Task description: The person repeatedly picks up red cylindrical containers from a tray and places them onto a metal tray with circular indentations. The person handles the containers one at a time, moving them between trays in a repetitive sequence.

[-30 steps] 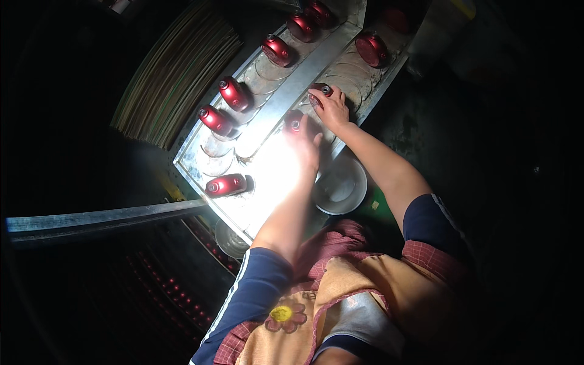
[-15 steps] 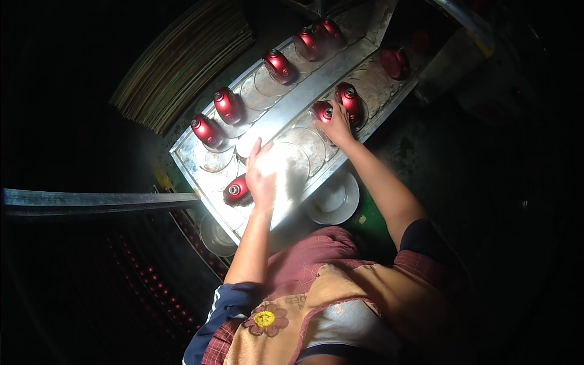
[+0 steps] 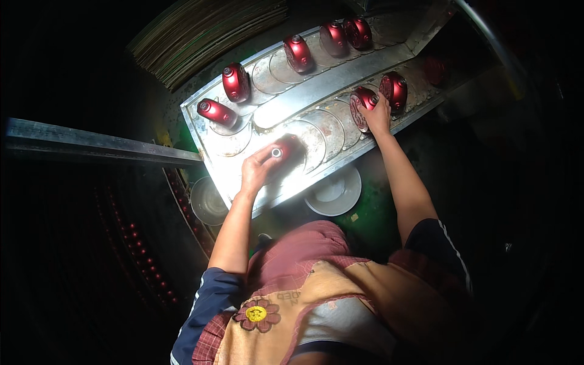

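Glossy red rounded parts with a small round neck or hole stand in two rows on a long metal tray [image 3: 334,85]. At the tray's near left, under the bright light, my left hand [image 3: 255,173] is closed round one red part [image 3: 288,147], its round opening facing up. Farther right, in the same near row, my right hand [image 3: 379,115] grips another red part [image 3: 364,98] by its right side. Just beyond that hand stands a further red part [image 3: 396,90]. Glare and my fingers hide some of the left one.
Several red parts, among them one tilted [image 3: 216,112] and one upright [image 3: 236,83], line the far row. A pale bowl [image 3: 350,204] and a metal basin [image 3: 204,204] sit below the tray. A metal bar [image 3: 103,149] reaches in from the left; stacked sheets [image 3: 207,36] lie behind.
My left hand has closed round the near-left red part and shifted it rightward along the tray. My right hand still grips its part, now turned with its patterned face showing. The view has swung slightly.
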The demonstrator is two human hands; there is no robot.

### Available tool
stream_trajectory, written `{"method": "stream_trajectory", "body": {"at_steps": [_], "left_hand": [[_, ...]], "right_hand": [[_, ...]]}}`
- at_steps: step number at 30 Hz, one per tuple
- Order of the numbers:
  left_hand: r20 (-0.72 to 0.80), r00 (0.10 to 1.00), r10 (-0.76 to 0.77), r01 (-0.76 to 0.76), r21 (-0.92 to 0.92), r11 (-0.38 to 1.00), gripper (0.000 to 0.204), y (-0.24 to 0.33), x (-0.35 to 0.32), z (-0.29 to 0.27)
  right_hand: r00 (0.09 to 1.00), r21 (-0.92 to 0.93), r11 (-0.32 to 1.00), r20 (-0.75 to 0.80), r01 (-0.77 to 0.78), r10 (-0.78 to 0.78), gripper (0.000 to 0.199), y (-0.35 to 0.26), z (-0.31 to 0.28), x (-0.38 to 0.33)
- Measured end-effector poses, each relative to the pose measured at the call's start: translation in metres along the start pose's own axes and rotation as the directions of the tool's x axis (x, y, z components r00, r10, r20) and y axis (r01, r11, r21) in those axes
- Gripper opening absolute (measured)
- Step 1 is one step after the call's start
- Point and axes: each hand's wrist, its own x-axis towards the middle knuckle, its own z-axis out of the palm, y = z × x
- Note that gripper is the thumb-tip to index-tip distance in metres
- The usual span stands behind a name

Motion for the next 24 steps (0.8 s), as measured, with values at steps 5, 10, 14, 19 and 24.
{"method": "stream_trajectory", "body": {"at_steps": [5, 10, 14, 19, 24], "left_hand": [[-0.010, 1.000, 0.017, -0.017, -0.050, 0.999, 0.040, 0.015, -0.004, 0.030], [-0.108, 0.966, 0.235, -0.247, -0.122, 0.961, 0.042, -0.003, -0.085, -0.009], [-0.105, 0.994, 0.010, -0.032, -0.208, 0.978, 0.027, -0.072, -0.231, -0.070], [-0.376, 0.881, -0.287, 0.054, -0.523, 0.851, 0.022, -0.196, -0.417, -0.162], [-0.728, 0.584, -0.358, -0.139, -0.524, 0.840, 0.019, -0.289, -0.574, -0.263]], "right_hand": [[0.941, 0.045, 0.976, -0.280, 0.211, -0.190, 0.070, 0.003, -0.025, -0.030], [0.950, 0.592, 0.744, -0.207, 0.311, -0.233, 0.048, -0.063, -0.028, -0.162], [0.929, 0.658, 0.721, 0.083, 0.220, -0.359, 0.041, -0.139, 0.003, -0.313], [0.720, 0.674, 0.707, 0.382, 0.212, -0.580, 0.040, -0.239, 0.074, -0.485], [0.329, 0.702, 0.651, 0.566, 0.287, -0.756, 0.042, -0.353, 0.140, -0.617]]}}
